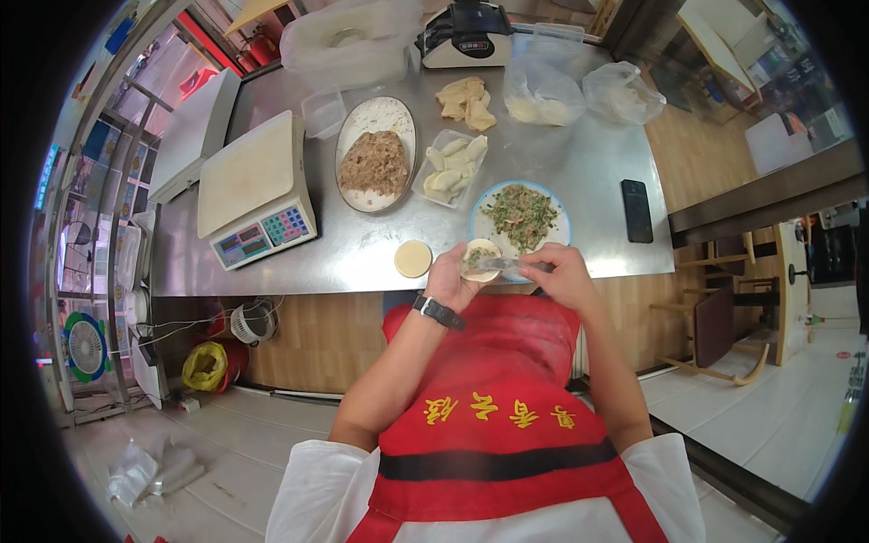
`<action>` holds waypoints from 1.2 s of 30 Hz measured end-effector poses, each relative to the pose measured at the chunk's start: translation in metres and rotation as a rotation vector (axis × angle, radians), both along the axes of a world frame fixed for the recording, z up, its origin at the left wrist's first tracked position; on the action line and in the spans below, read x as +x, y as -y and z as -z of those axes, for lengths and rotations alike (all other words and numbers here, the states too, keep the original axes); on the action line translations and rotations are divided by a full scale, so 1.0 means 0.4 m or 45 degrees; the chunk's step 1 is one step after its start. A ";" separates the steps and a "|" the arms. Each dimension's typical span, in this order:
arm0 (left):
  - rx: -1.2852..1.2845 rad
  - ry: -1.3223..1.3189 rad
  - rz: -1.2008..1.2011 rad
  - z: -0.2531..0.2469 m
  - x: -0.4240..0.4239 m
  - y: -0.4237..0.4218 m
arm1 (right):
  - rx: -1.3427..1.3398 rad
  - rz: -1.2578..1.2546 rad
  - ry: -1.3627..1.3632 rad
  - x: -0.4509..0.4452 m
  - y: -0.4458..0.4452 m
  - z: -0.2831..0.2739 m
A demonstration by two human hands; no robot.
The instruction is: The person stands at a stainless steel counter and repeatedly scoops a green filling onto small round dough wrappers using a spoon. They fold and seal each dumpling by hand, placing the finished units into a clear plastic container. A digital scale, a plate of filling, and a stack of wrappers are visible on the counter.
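My left hand (451, 275) cradles a round dough wrapper (483, 275) just past the table's near edge, with green-flecked filling lying on it. Between the fingers of my right hand (560, 271) is a flat, translucent spatula-like tool (501, 263), its tip on the filling. Right behind the hands is a blue-rimmed plate (483, 217) with chopped green filling (521, 216). Left of my left hand, a loose stack of round wrappers (413, 258) rests on the metal table. Folded dumplings (453, 168) fill a clear plastic box beyond.
An oval platter (375, 112) holds minced meat (373, 163). Left of it stands a digital scale (254, 186). Dough pieces (467, 102), plastic bags (543, 95) and a money counter (467, 37) sit at the back. A phone (636, 210) lies near the right edge of the steel table (604, 149).
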State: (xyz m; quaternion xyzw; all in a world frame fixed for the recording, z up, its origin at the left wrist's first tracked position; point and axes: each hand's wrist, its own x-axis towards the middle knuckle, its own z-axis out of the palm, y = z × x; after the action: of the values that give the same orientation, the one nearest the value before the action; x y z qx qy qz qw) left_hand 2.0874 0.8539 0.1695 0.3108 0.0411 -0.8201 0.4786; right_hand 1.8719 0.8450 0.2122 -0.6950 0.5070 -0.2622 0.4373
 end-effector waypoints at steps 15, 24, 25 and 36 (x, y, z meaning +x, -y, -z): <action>-0.122 0.229 0.015 0.007 -0.006 -0.002 | 0.362 0.277 0.679 0.023 -0.037 0.077; -0.133 0.347 -0.098 0.020 0.004 -0.002 | 0.358 0.265 0.556 0.030 -0.027 0.085; -0.140 0.346 -0.079 0.020 0.005 0.001 | 0.327 0.240 0.394 0.030 -0.033 0.100; -0.098 0.284 -0.079 0.012 -0.003 0.005 | 0.295 0.180 0.466 0.054 -0.002 0.094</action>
State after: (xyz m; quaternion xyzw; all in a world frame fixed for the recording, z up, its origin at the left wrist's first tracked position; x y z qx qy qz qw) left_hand 2.0861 0.8520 0.1647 0.3802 -0.0345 -0.7663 0.5168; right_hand 1.8937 0.8457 0.1746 -0.5438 0.4934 -0.3537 0.5794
